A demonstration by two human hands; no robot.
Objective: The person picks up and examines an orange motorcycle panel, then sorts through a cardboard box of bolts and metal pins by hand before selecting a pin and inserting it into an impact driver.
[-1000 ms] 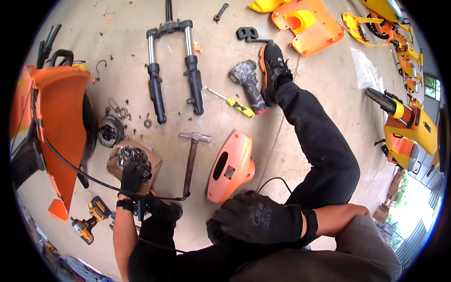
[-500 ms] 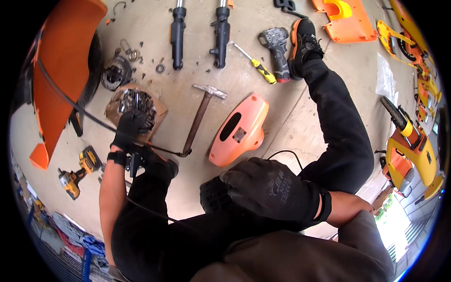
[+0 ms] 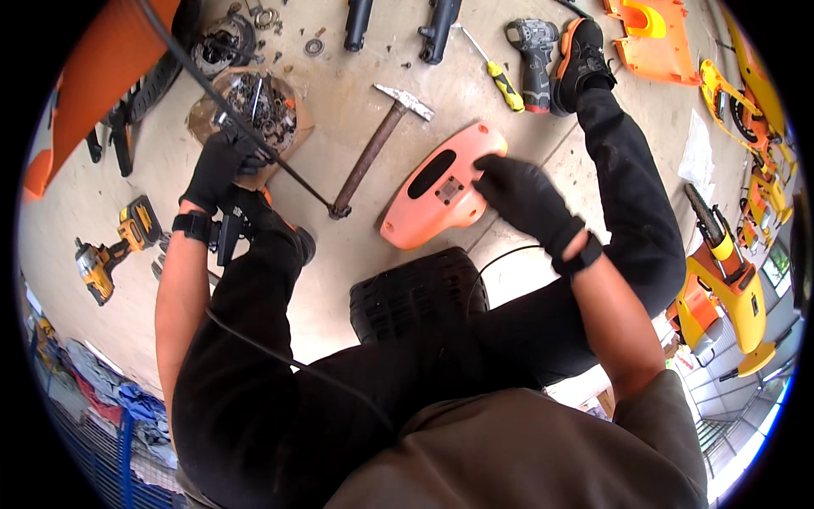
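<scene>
While left hand (image 3: 212, 172) overlaps carton (image 3: 200, 119), grip unclear, fork legs (image 3: 439, 32) (cropped)

one left hand (image 3: 219, 165) and one right hand (image 3: 521, 193) make two, both gloved, with two wristbands (image 3: 196, 226) and two shoes (image 3: 585, 58). one grey power tool (image 3: 534, 64) and one yellow power tool (image 3: 119, 242) make two of that kind. there are one hammer (image 3: 375, 148), one screwdriver (image 3: 505, 87), two fork legs (image 3: 441, 30), one salmon-coloured cover (image 3: 415, 216), one black slatted crate (image 3: 415, 293), one translucent plastic sheet (image 3: 696, 148) and one cardboard box (image 3: 301, 131), whose small parts (image 3: 271, 110) are too crowded to count.
</scene>
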